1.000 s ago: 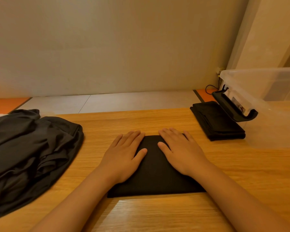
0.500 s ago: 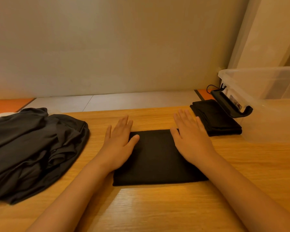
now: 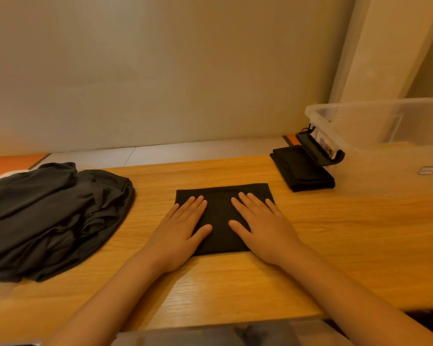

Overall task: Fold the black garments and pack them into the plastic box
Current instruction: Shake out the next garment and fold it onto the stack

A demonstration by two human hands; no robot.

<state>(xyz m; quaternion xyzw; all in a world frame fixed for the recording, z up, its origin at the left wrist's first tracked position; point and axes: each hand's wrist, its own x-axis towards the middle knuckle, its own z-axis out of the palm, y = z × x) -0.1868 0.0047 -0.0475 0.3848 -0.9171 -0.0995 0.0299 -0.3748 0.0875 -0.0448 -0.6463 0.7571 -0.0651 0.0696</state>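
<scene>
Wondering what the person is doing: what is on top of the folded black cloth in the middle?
The left hand and right hand lie flat on the folded cloth, fingers straight. The cloth beneath the palms is hidden.

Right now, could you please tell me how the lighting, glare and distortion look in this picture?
Head view: warm, yellowish light; a glare patch on the wooden table nearer than the folded garment; the black cloth swallows fold detail; the left hand and right hand lying flat on it look sharp; the wide-angle lens stretches the plastic box toward the right edge.
</scene>
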